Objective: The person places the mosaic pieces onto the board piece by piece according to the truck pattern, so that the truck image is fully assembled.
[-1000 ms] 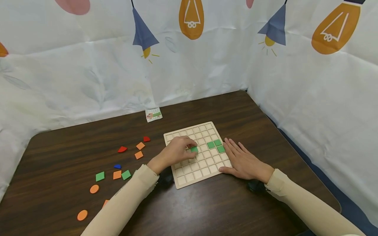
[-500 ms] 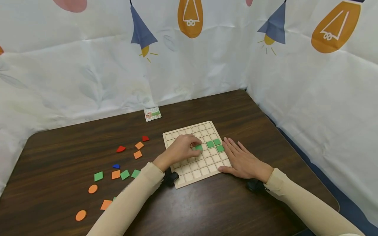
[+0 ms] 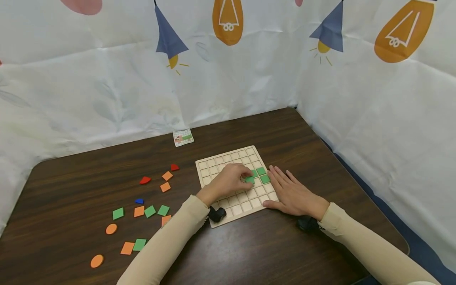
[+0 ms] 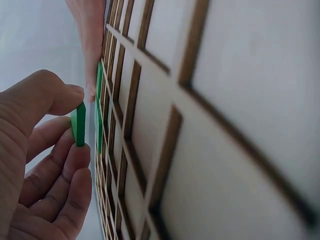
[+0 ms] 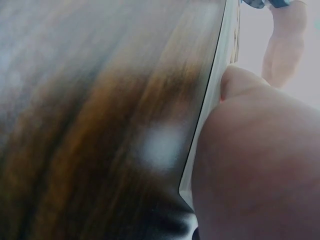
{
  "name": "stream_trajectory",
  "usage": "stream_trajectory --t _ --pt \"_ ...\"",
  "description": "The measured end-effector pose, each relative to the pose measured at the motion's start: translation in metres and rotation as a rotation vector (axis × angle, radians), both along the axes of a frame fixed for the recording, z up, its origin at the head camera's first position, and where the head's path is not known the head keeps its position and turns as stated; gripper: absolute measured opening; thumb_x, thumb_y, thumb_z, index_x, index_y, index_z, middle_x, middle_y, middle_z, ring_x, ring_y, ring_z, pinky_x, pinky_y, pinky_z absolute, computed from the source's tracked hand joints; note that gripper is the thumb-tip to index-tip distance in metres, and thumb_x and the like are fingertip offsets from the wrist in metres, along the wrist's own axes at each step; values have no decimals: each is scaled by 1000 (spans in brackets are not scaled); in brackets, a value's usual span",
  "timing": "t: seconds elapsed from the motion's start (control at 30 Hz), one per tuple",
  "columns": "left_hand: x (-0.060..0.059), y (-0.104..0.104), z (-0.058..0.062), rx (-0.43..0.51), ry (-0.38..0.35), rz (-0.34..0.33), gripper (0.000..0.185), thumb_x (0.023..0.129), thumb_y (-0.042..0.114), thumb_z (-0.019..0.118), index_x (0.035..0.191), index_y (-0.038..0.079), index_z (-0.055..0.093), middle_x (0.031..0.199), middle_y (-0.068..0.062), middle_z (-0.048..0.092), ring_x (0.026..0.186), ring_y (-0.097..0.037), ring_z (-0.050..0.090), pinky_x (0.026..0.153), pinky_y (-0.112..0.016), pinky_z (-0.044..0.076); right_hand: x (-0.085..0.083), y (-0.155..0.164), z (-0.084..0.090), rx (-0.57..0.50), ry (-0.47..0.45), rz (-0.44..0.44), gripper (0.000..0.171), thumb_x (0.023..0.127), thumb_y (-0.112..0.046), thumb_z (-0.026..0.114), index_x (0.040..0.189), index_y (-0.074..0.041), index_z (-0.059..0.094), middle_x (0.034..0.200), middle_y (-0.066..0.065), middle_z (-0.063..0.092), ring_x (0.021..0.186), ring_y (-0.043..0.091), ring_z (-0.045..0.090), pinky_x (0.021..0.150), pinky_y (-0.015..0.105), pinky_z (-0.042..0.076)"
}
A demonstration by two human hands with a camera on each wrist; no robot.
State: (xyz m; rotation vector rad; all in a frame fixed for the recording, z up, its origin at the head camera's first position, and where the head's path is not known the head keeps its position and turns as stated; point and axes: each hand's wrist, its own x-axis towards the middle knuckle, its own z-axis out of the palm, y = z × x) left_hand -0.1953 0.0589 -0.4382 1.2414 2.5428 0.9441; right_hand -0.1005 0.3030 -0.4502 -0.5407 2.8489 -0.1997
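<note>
left arm: my beige-sleeved forearm runs in from bottom left, up and right over the near-left corner of the pale wooden grid board; wrist above the board.
left hand: my left hand has fingers curled, thumb and fingertips pinching a small green square tile. Left wrist view shows the tile edge-on between thumb and fingers, just off the board face, not seated.
right arm: comes in from bottom right, sleeve lying on the dark wood-grain table.
right hand: my right hand lies flat, fingers straight and slightly spread, palm down on the board's right edge and the table beside it. Holds nothing; it just presses there. Right wrist view is mostly blurred table and my own palm, board edge touching it.
held tile: over the middle-right of the board, just left of the placed green squares, roughly touching them from the head view; exact cell I can't tell.
board: square, shallow cells, mostly unfilled, rotated slightly on the table.
loose pieces: orange, green, red and blue flat shapes scattered on the table left of the board, well apart from both hands.
card: small printed pattern card at the table's far edge by the white lightbulb-print backdrop.
</note>
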Motion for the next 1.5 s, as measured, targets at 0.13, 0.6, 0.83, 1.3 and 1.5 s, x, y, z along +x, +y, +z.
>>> stream_trajectory --t 0.13,0.6,0.83,1.3,1.5 --pt "1 5 1 8 2 -14 28 91 21 75 115 8 78 107 -4 78 98 -16 74 90 -33 60 0 0 0 3 1 1 102 99 -73 43 166 -4 10 176 16 5 164 35 8 130 62 16" --pt "1 24 -1 -57 38 -12 27 90 20 74 114 8 78 105 -5 78 94 -16 74 87 -32 60 -1 1 -1 7 6 9 102 99 -73 44 166 -3 10 176 16 5 164 35 8 130 62 16" --pt "1 28 -3 -77 24 -7 28 89 19 75 115 8 78 106 -6 78 94 -16 73 86 -32 60 -1 2 -2 15 14 16 103 99 -74 42 166 -2 11 176 16 5 164 35 8 130 61 17" --pt "0 30 -2 -62 30 -3 27 88 18 77 112 6 79 101 -7 78 90 -16 72 83 -30 59 -1 2 1 10 10 13 102 99 -73 43 166 -3 10 175 17 5 164 35 8 131 61 17" --pt "0 30 -3 -65 19 -3 26 89 18 78 113 7 79 103 -6 79 92 -16 73 85 -31 60 0 2 1 1 6 9 102 99 -72 43 166 -2 10 175 18 6 164 36 8 130 62 17"
